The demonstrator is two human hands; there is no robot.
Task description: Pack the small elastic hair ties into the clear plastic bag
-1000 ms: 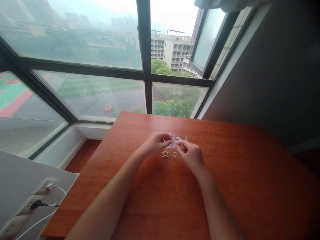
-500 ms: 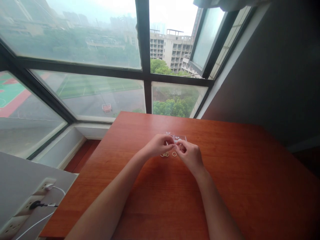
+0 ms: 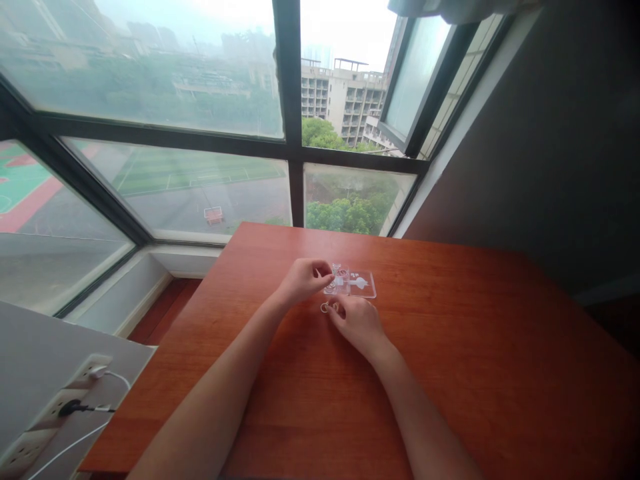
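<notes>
A clear plastic case (image 3: 371, 285) with white printing lies flat on the table, with clear pieces at its left side. At that left side is my left hand (image 3: 306, 279), thumb and fingertips closed on the edge of the clear plastic. My right hand (image 3: 361, 325) is lower, just in front of the case. Its thumb and forefinger come together at a small group of pale rings (image 3: 325, 307), seemingly around one of them. The hand covers part of the rings, so their number is unclear.
The brown wooden table (image 3: 320, 413) stretches out on all sides of the hands. Beyond its far edge stand dark-framed windows (image 3: 295, 193). At lower left, plugs and white cables sit in wall sockets (image 3: 55, 408).
My hands were together over the case. Now they are apart: the left has shifted slightly left and up, the right has come down left to the rings, uncovering the case.
</notes>
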